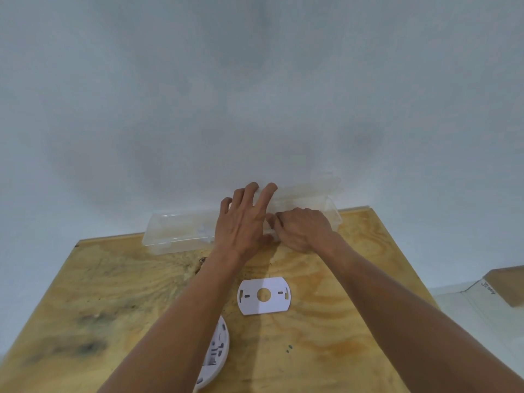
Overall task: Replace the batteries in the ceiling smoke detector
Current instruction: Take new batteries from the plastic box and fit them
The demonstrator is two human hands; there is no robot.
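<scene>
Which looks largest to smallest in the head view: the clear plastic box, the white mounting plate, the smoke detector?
1. Clear plastic box, the widest, though the hands partly cover it.
2. and 3. Unsure: white mounting plate shows whole; smoke detector is mostly hidden under the left forearm and nearer the camera.

This looks like a plain workshop or makeshift work corner rather than a furnished room. The table (pixel 119 293) is a bare sheet of plywood, unfinished, with knots, dark smudges and paint flecks on its grain. Directly behind the table rises a blank, pale painted wall (pixel 255 80) with faint grey patches. At the table's far edge, against that wall, sits a clear plastic storage case (pixel 175 231). Right of the table lies another wooden offcut (pixel 507 282) on a white surface with handwritten marking.
</scene>
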